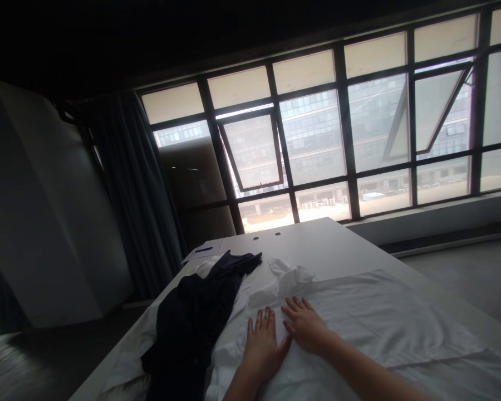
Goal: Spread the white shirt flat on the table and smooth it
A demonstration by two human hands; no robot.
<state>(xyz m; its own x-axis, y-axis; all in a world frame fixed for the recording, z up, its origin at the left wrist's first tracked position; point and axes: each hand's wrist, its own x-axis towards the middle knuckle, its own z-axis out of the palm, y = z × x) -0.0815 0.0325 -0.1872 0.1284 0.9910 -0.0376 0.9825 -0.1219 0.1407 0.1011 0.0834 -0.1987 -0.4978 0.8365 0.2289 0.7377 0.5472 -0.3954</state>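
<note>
A white garment (371, 317), which looks like a shirt, lies spread over the near right part of the table, with soft wrinkles and a bunched part at its far left. My left hand (264, 345) rests flat on it, fingers stretched out and pointing away from me. Close beside it, my right hand (307, 326) also lies flat on the white cloth, fingers spread and angled to the left. The thumbs nearly meet. Left of my hands, a dark navy garment (196, 312) lies crumpled, partly on top of other white cloth (137, 345).
The white table (313, 242) stretches away toward a wall of windows (313, 139), two panes tilted open. Paper with a dark pen (204, 249) lies at the far left edge. Two round cable holes show at the far end. A dark curtain (137, 206) hangs at the left.
</note>
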